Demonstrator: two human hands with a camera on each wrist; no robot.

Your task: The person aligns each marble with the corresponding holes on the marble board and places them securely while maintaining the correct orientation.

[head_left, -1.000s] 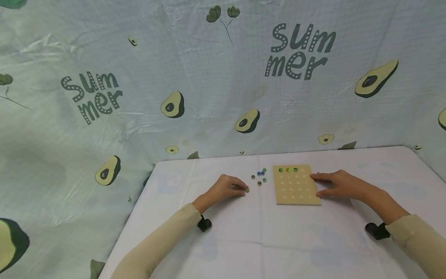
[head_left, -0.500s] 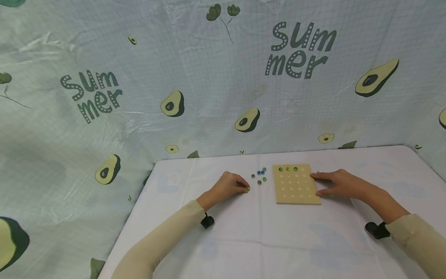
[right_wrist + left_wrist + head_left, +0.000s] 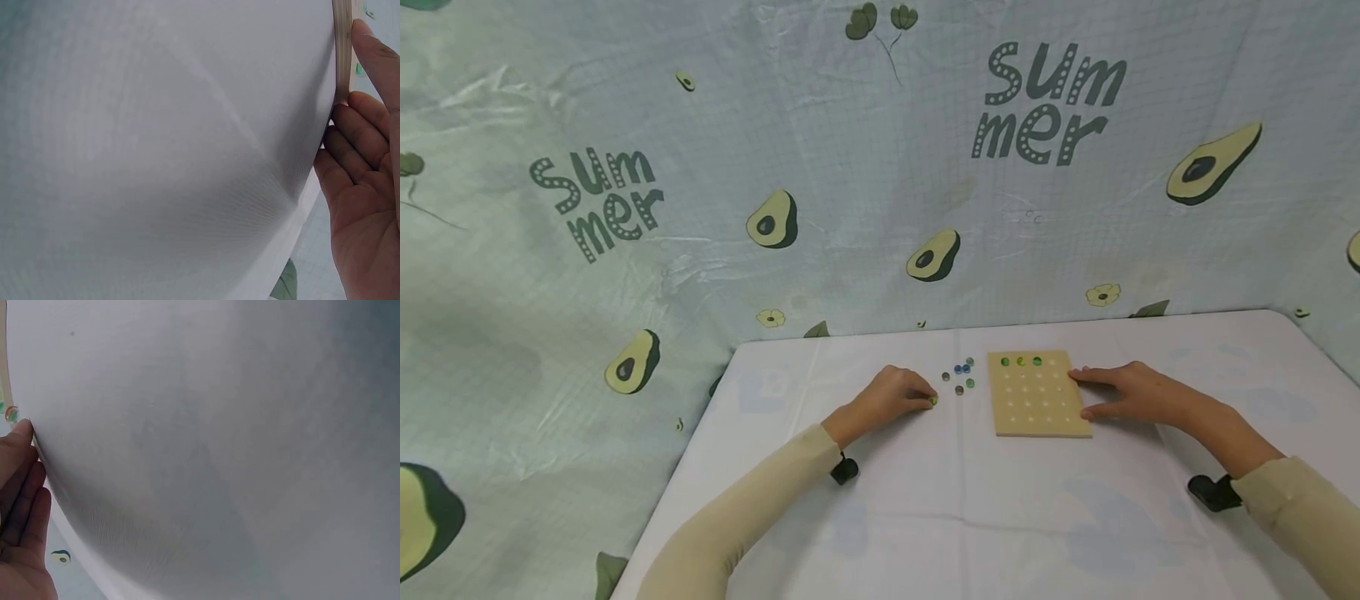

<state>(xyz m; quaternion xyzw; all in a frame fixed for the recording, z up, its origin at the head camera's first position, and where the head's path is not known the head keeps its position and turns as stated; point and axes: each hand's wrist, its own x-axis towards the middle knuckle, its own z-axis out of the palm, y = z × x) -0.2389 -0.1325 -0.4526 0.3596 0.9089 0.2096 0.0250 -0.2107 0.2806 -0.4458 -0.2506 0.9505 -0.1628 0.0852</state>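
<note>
A small yellow-green marble (image 3: 933,400) sits at the fingertips of my left hand (image 3: 891,400), pinched between thumb and fingers low over the white table. Just beyond it lie several loose marbles (image 3: 958,390), blue, green and brownish. My right hand (image 3: 1131,394) rests against the right edge of a square wooden board (image 3: 1037,400), thumb and fingers extended along it. Three green and yellow-green marbles (image 3: 1021,362) stand in the board's far row of hollows. In the right wrist view, fingertips touch the board's pale wooden side (image 3: 343,53).
A white cloth (image 3: 955,517) covers the table under both hands. Behind it hangs a pale curtain (image 3: 850,167) printed with avocados and lettering. A black wrist camera (image 3: 844,471) is strapped on the left wrist, another (image 3: 1213,493) on the right.
My left hand has shifted slightly to the right and away, with the yellow-green marble at its fingertips. The right hand and the board have stayed in place.
</note>
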